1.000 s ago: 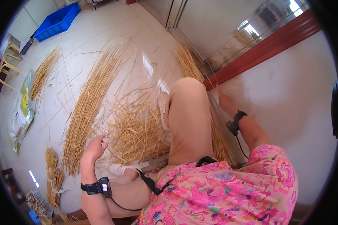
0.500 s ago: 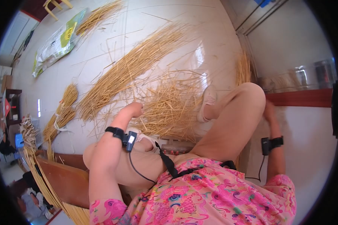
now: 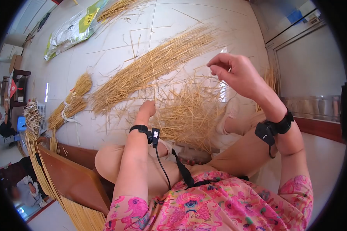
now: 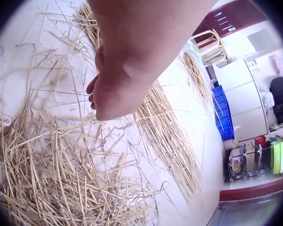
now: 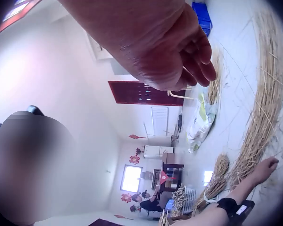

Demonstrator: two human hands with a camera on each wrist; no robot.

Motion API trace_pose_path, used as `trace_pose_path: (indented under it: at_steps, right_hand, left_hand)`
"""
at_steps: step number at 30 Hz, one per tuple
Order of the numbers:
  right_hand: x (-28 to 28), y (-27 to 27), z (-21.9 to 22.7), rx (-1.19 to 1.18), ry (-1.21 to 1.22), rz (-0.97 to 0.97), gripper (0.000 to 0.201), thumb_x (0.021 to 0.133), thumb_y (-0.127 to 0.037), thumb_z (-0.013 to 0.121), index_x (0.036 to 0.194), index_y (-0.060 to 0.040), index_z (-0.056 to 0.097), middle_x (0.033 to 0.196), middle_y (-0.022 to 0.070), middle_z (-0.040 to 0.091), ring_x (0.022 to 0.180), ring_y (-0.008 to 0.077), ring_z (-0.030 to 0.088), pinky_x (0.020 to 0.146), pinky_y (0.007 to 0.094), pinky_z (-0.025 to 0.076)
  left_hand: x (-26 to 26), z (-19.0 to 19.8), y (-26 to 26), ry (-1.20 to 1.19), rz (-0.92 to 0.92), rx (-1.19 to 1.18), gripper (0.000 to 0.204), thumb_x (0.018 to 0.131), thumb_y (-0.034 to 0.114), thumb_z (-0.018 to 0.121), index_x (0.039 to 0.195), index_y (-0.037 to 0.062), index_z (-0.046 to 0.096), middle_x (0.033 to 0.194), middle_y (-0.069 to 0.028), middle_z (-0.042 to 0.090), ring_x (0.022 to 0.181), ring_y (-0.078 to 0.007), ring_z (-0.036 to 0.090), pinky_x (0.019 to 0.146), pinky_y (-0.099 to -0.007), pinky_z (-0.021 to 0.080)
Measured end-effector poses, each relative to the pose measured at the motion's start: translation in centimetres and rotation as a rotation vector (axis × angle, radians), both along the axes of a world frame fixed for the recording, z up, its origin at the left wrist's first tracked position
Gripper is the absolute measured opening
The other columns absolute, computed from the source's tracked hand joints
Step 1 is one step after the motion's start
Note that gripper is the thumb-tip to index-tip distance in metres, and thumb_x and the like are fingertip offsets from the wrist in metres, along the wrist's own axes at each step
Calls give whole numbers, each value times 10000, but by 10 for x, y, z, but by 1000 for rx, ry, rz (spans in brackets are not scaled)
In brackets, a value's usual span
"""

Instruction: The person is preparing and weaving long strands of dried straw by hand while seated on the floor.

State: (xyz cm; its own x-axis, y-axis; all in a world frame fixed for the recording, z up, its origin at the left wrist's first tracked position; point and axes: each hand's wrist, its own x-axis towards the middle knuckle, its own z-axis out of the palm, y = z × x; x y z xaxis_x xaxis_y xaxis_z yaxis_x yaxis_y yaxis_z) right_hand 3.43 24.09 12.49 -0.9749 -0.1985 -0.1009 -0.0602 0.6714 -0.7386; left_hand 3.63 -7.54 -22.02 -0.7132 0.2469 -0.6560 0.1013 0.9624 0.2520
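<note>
Over the floor, between a loose straw pile [image 3: 181, 111] and a long straw layer [image 3: 146, 67], my left hand [image 3: 147, 109] hangs with its fingers curled; no held thing is visible. In the left wrist view the left hand [image 4: 118, 89] partly hides its own fingers, and a thin stalk passes beside them. My right hand [image 3: 239, 73] is raised above the right side of the pile, its fingers loosely bent and holding nothing. The right wrist view shows the right hand [image 5: 179, 61] with relaxed fingers.
A tied straw bundle [image 3: 71, 102] lies at the left, near a plastic bag [image 3: 75, 29]. A brown wooden board [image 3: 71, 173] and long stalks stand lower left. At the right are a glass door [image 3: 300, 65] and more straw. People sit in the background.
My right hand has come up from beside the right knee to above the straw. The head view has turned left, and my left hand's fingers have curled in since the earliest frame.
</note>
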Motion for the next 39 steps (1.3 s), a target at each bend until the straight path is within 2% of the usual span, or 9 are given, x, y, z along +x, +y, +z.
trace_pose_path:
  at_steps: [6, 9, 12, 15, 18, 21, 27, 30, 39]
  right_hand:
    - [-11, -2, 3, 72, -75, -35, 172, 842, -117, 595, 939, 22, 626, 721, 153, 635, 624, 224, 605, 592, 313, 474]
    - [-19, 3, -1, 108, -68, -66, 156, 837, -108, 602, 928, 17, 626, 721, 153, 635, 625, 237, 616, 585, 319, 477]
    - [-22, 6, -10, 173, -21, -45, 143, 831, -109, 613, 910, 9, 625, 723, 146, 635, 619, 259, 613, 580, 327, 480]
    - [-21, 4, -12, 210, -14, -46, 139, 823, -111, 624, 905, 1, 624, 731, 139, 639, 628, 269, 611, 584, 333, 482]
    - [-23, 4, -16, 206, -4, -37, 140, 822, -108, 624, 914, -3, 620, 749, 142, 637, 640, 272, 614, 587, 336, 484]
    - [-23, 2, -11, 218, -17, -24, 141, 821, -101, 626, 926, -8, 616, 768, 141, 634, 649, 273, 616, 587, 333, 485]
    - [-21, 0, -13, 209, 18, -34, 141, 806, -75, 641, 928, -8, 613, 769, 138, 629, 643, 264, 614, 582, 320, 486]
    - [-21, -3, -11, 193, -9, -48, 140, 805, -67, 640, 929, -8, 613, 767, 137, 627, 642, 261, 614, 580, 316, 486]
    - [-20, -4, -12, 203, -23, -49, 137, 805, -54, 634, 931, -3, 615, 749, 138, 622, 634, 255, 609, 561, 311, 475]
  left_hand:
    - [-29, -19, -3, 441, 309, 87, 157, 810, 198, 613, 879, 57, 609, 899, -159, 620, 903, -339, 581, 777, -419, 464]
    - [-51, 10, 12, 231, 354, 94, 232, 835, 206, 578, 993, 38, 599, 984, -188, 613, 973, -341, 571, 830, -418, 466]
    - [-64, -28, 16, -15, 212, 240, 279, 828, 246, 608, 1018, 42, 602, 953, -179, 642, 884, -368, 598, 782, -399, 475]
    - [-58, -48, 26, 67, 133, 335, 376, 835, 264, 593, 1123, 25, 559, 972, -202, 643, 902, -369, 606, 804, -397, 475]
    - [-66, -48, 39, 175, 363, 130, 456, 838, 262, 581, 1205, 5, 498, 972, -220, 641, 929, -368, 605, 828, -401, 469]
    - [-78, -64, 28, 268, 414, 161, 503, 827, 211, 595, 1249, -14, 440, 959, -223, 635, 928, -368, 598, 841, -406, 465]
    - [-95, -63, 9, 512, 418, 360, 486, 803, 109, 611, 1243, -2, 439, 1094, -207, 556, 957, -340, 569, 869, -407, 446]
    - [-90, -60, 6, 436, 487, 418, 456, 791, 92, 616, 1212, 10, 461, 1149, -197, 509, 996, -331, 547, 886, -402, 432]
    - [-79, -55, -4, 564, 354, 67, 347, 783, 33, 580, 1117, 13, 488, 1152, -199, 448, 1074, -353, 464, 912, -411, 408]
